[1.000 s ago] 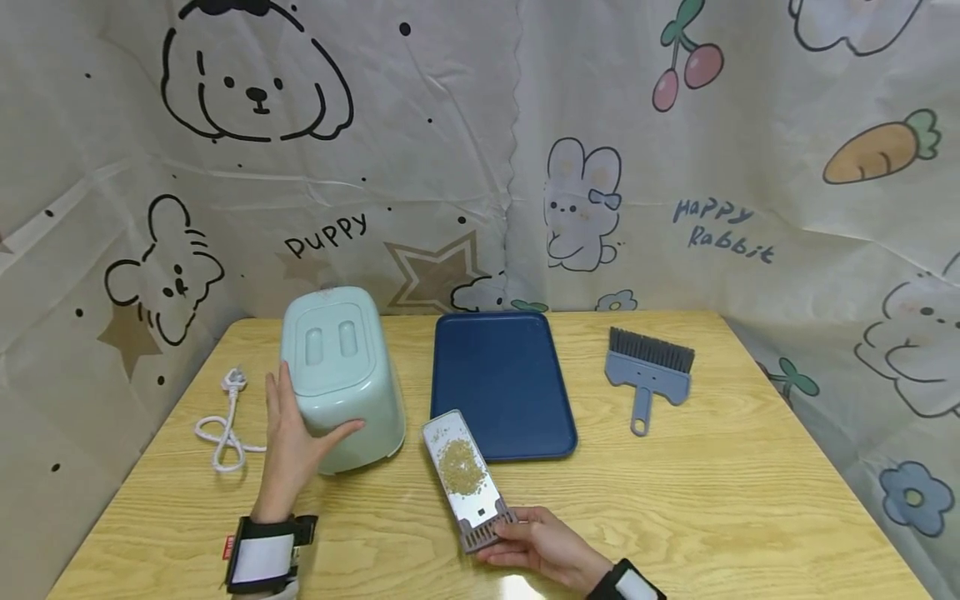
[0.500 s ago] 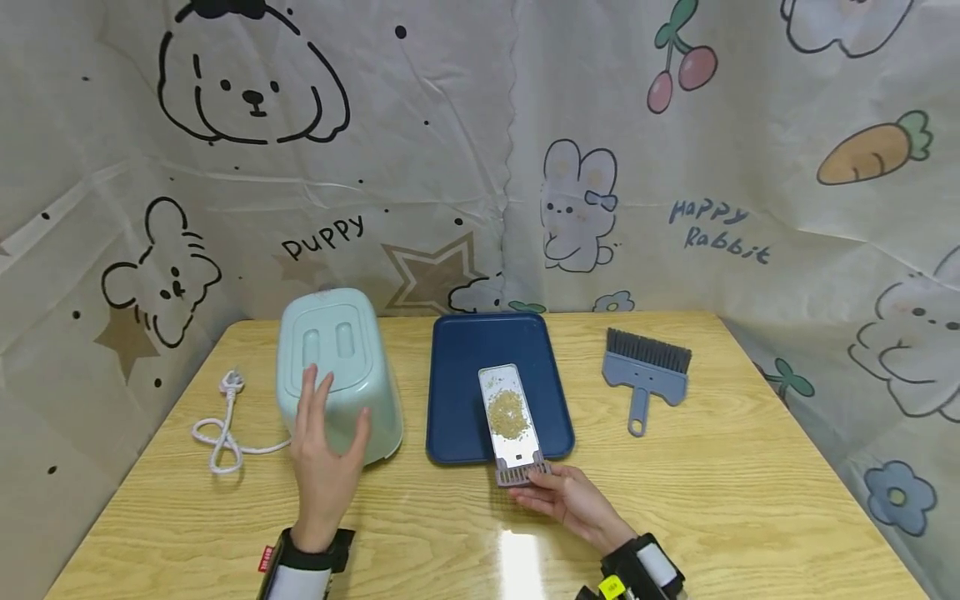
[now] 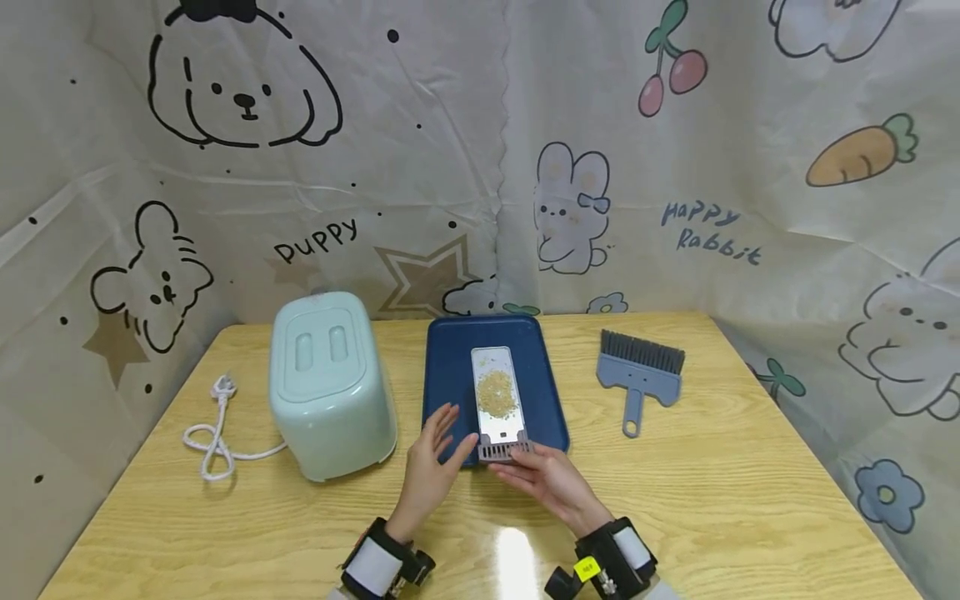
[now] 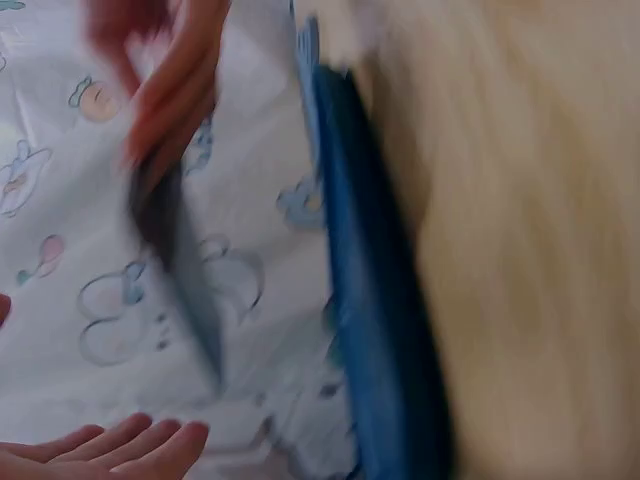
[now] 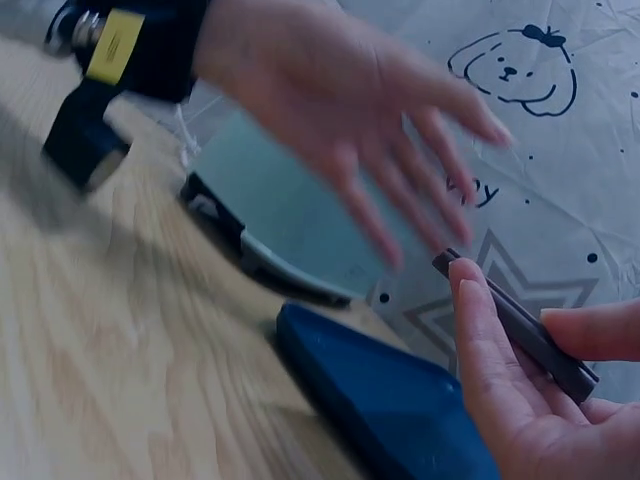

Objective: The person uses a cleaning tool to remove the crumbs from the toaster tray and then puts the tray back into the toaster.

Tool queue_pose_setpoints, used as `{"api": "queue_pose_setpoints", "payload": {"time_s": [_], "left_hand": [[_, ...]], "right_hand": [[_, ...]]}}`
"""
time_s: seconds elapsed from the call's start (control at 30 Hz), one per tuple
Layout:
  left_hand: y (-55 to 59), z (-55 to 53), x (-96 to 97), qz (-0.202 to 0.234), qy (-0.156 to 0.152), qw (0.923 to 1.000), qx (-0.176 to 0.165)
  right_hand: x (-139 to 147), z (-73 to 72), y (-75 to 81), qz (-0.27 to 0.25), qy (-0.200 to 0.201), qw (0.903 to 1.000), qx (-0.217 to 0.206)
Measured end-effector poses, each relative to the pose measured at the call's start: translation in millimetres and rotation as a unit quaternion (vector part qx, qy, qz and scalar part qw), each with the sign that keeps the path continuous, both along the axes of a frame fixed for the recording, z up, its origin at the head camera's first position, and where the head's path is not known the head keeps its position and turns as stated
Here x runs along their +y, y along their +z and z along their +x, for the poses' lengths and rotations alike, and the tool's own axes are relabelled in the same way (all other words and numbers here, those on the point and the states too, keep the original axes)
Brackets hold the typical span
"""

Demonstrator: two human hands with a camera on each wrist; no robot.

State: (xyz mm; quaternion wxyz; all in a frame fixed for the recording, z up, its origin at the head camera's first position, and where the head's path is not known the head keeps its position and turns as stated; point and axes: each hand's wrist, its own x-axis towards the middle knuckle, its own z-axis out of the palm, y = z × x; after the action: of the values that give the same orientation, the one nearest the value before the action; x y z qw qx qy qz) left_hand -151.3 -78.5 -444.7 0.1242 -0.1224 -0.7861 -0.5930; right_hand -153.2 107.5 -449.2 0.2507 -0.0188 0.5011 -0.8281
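My right hand (image 3: pixel 558 483) pinches a toaster's crumb tray (image 3: pixel 512 432) by its grey slotted end, thumb on top and fingers beneath. Golden crumbs (image 3: pixel 496 393) lie heaped on its pale metal surface. In the head view the crumb tray overlaps a dark blue tray (image 3: pixel 551 400); the left wrist view has it raised above the blue tray's level. Just left of the slotted end, my left hand (image 3: pixel 427 483) hovers with fingers spread, holding nothing. In the right wrist view the left hand (image 5: pixel 320 110) is blurred, and the crumb tray (image 5: pixel 520 325) is seen from its end.
A mint-green toaster (image 3: pixel 330 408) with a closed lid stands to the left on the wooden table (image 3: pixel 720 500). Its white cord (image 3: pixel 217 446) lies looped beside it. A grey-blue brush (image 3: pixel 642 381) lies right of the blue tray. A printed cloth (image 3: pixel 420 167) hangs behind.
My right hand has carried the crumb tray away from near the toaster, up and rightward over the blue tray. The left hand has let go of the toaster and moved right, towards the crumb tray.
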Motion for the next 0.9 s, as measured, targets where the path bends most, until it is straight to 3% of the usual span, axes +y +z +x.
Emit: {"api": "queue_pose_setpoints", "payload": {"time_s": [0.1, 0.3, 0.53, 0.77, 0.9], "left_hand": [[-8.2, -3.1, 9.2, 0.024, -0.033, 0.997, -0.065], [-12.1, -2.5, 25.3, 0.094, -0.066, 0.9862, -0.12], [-9.8, -1.0, 35.2, 0.213, -0.046, 0.9614, -0.167], [-10.6, -0.9, 39.0, 0.302, -0.035, 0.93, -0.207], [-11.8, -0.9, 39.5, 0.323, -0.013, 0.9228, -0.209]], "right_hand": [[-8.0, -0.9, 1.4, -0.001, -0.005, 1.0, 0.004], [-18.7, -1.9, 1.9, 0.003, -0.021, 0.9994, 0.027], [-31.6, -2.2, 2.6, -0.019, -0.053, 0.9981, 0.024], [-38.0, 0.1, 3.2, -0.047, -0.085, 0.9953, -0.002], [-41.8, 1.7, 1.0, -0.052, -0.099, 0.9937, -0.008]]}}
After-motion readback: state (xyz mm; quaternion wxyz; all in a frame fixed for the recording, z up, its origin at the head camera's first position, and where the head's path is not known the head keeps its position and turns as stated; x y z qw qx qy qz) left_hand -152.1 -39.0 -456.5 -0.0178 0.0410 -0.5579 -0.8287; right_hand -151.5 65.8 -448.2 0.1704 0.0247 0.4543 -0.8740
